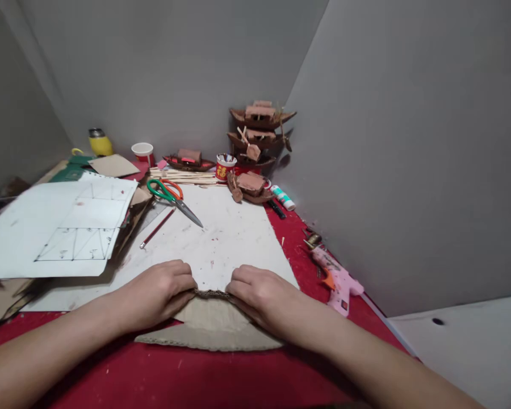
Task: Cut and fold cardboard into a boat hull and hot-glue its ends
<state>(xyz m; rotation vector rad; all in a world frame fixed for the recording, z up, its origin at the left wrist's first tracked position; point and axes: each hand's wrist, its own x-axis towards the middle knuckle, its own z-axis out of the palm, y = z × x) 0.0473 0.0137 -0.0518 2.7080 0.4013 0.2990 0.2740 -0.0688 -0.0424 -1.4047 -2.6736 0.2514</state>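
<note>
A piece of brown cardboard with a curved near edge lies low over the front of the table, its corrugated far edge raised between my hands. My left hand is closed on the left end of that far edge, fingers curled over it. On the right end, my right hand grips the same edge in the same way. Both thumbs are hidden. Beyond my hands, scissors with green and orange handles and a pencil rest on a white sheet.
At left, papers with line drawings lie on a stack of cardboard. Model boats, wooden sticks, paper cups and a yellow container stand at the back. A pink glue gun lies at right by the grey wall.
</note>
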